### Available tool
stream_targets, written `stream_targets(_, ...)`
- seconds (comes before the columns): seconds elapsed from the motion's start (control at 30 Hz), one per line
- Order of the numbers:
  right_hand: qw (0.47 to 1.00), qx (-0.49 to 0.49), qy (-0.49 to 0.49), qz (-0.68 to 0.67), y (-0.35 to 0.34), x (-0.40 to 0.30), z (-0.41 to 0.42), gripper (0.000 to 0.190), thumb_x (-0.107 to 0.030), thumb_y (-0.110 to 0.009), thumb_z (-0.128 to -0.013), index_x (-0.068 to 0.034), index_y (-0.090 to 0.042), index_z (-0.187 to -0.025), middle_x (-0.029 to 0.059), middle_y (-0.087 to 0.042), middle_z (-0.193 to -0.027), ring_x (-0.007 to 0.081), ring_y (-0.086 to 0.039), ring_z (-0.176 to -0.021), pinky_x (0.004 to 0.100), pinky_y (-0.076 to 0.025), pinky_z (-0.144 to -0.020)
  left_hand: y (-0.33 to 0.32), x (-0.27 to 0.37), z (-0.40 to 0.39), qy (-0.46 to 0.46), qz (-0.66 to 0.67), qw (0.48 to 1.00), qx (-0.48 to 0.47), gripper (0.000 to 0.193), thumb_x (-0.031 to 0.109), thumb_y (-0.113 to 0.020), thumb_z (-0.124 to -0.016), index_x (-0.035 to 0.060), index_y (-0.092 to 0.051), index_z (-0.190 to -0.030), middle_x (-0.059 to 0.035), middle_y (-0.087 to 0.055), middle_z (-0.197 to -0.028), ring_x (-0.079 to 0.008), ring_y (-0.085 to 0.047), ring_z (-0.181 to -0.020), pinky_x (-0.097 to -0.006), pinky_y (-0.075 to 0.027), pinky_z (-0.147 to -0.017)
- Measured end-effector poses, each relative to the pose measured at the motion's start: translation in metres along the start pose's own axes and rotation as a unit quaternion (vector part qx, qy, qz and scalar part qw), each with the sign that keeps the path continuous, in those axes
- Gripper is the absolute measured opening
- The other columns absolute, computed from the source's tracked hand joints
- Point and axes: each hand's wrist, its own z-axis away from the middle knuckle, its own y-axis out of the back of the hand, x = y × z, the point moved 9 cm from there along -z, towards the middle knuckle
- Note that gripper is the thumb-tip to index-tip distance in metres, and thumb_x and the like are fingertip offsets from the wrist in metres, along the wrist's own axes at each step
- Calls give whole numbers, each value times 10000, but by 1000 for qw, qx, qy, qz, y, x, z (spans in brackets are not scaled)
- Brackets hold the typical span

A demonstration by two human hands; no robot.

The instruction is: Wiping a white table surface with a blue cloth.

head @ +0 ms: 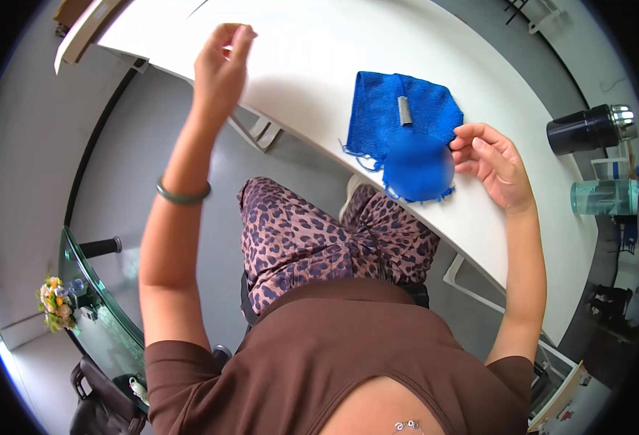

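A blue terry cloth (376, 111) with frayed edges and loose threads lies on the white table (308, 81), near its front edge. On the cloth is a small grey strip (404, 111); its kind is unclear. A round blurred patch hides the cloth's lower part. My left hand (221, 68) is raised over the table, left of the cloth, thumb and fingers pinched together with nothing visible between them. My right hand (491, 163) is at the cloth's right edge, fingers curved and apart; whether the fingertips touch the cloth cannot be told.
A black flask with a metal cap (586, 129) and a teal bottle (605, 197) are at the right. A cardboard-like box (88, 32) stands at the table's upper left end. A glass table (104, 293) with flowers (57, 304) and a black chair (99, 399) are at lower left.
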Motion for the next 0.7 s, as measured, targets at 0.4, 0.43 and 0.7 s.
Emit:
stream_targets(0.4,756,20,198,624,-73,-32,-77,648,-598,-498,-902,-114,-530,-1330,173,-471,-1390,334,-373,-1343,458,-236,-1129,-13,-55,-43,29,-453,888,-72,419,438,-456,-935,109,-716,-935,-117,-705,-821,-315,-672,-831,-407,-511,-762)
stream_targets(0.43,647,67,197,734,-86,-21,-74,701,-649,-447,-892,-145,-486,-1377,150,-442,-1431,352,-348,-1358,496,-178,-1148,-12,-54,-42,32,-453,888,-74,419,438,-456,-935,109,-716,-935,-117,-705,-821,-315,-672,-831,-407,-511,-762)
stream_targets(0.7,708,109,93,691,-36,-25,-6,583,-477,-469,-939,-138,-444,-1413,133,-416,-1457,318,-323,-1383,491,-153,-1150,4,-60,-37,50,-421,905,-39,459,482,-434,-932,124,-721,-951,-104,-713,-847,-305,-675,-865,-422,-507,-791)
